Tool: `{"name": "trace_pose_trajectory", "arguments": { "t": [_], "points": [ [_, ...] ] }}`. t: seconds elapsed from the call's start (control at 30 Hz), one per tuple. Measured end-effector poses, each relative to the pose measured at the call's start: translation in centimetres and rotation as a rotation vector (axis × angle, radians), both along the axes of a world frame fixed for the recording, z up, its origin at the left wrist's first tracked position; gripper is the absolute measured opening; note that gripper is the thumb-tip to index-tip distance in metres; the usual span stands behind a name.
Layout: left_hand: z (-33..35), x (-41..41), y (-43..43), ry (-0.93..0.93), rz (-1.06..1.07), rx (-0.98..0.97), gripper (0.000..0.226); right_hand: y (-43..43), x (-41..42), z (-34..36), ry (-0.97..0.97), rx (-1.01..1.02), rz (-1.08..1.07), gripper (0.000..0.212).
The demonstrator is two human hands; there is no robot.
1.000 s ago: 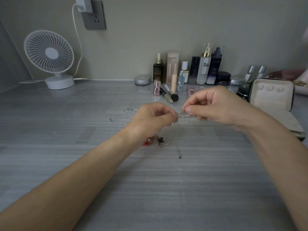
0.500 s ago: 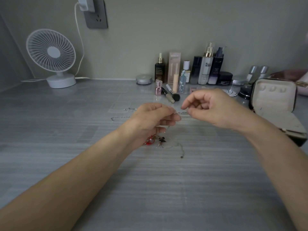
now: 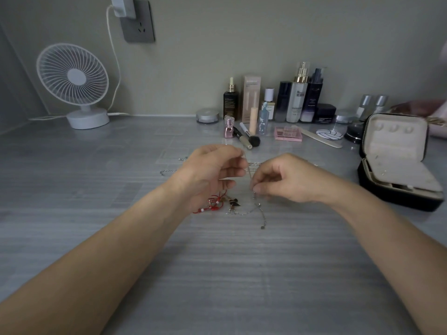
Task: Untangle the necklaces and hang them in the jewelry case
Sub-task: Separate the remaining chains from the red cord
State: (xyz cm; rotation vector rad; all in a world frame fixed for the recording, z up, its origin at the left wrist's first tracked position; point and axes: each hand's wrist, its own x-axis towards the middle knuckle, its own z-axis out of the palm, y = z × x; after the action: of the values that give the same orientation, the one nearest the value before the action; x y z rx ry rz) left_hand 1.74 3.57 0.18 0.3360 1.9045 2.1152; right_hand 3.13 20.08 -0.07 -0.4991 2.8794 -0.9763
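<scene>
Fan [image 3: 72, 74] far left, bottles [image 3: 298, 97] behind necklaces [image 3: 244, 209], case [image 3: 396, 160] right

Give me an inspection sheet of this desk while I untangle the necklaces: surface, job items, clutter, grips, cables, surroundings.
Surface: grey wood-grain tabletop, no spills seen.
Job's things: thin silver chain stretched between both hands; loose silver chains and a red beaded cord lie tangled beneath; black jewelry case with cream lining stands open at right, no necklace seen hanging in its lid.
Clutter: cosmetic bottles, pink palette and makeup brush along the back.
Grips: left hand and right hand each pinch the thin silver chain.
Cables: white cable runs from the grey wall socket down behind the white desk fan.
Surroundings: plain grey-green wall; nothing else seen.
</scene>
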Motion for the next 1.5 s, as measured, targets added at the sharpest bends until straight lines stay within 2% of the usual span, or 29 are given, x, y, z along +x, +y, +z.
{"name": "trace_pose_trajectory", "arguments": {
  "t": [0.07, 0.27, 0.57, 0.67, 0.83, 0.93, 1.07, 1.2, 1.3, 1.5],
  "points": [
    [0.0, -0.1, 0.0, -0.003, 0.011, -0.003, 0.018, 0.3, 0.0, -0.1, -0.018, -0.013, -0.004, 0.012],
    [0.0, -0.1, 0.0, -0.008, 0.029, -0.022, 0.019, 0.5, -0.2, -0.6, 0.000, 0.132, -0.010, 0.020],
    [0.3, -0.2, -0.1, -0.034, 0.036, -0.039, 0.021, 0.0, -0.4, -1.1, 0.129, 0.178, -0.037, 0.005],
    [0.4, -0.1, -0.2, -0.017, 0.031, -0.061, 0.021, 0.5, -0.3, -0.3, 0.233, 0.095, -0.106, 0.005],
    [0.4, 0.0, -0.1, 0.016, 0.039, -0.103, 0.022, 0.6, 0.0, 0.6, 0.330, -0.156, -0.124, 0.017],
    [0.1, 0.1, 0.1, 0.108, 0.111, -0.170, 0.017, 0.3, -0.1, 0.6, 0.377, -0.231, -0.089, 0.028],
    [-0.6, 0.6, 0.6, 0.262, 0.083, -0.275, 0.010, -0.1, 0.1, 0.6, 0.428, -0.285, -0.054, 0.032],
    [-0.6, 0.3, 0.5, 0.371, 0.142, -0.288, 0.014, -0.5, 0.2, 0.6, 0.386, -0.280, -0.036, 0.030],
    [-0.6, 0.3, 0.5, 0.421, 0.144, -0.311, 0.017, -0.6, 0.3, 0.7, 0.312, -0.307, -0.058, 0.012],
    [-0.8, 0.3, 0.7, 0.340, 0.105, -0.262, 0.018, -0.3, 0.9, 1.7, 0.257, -0.420, -0.078, 0.013]
  ]
}}
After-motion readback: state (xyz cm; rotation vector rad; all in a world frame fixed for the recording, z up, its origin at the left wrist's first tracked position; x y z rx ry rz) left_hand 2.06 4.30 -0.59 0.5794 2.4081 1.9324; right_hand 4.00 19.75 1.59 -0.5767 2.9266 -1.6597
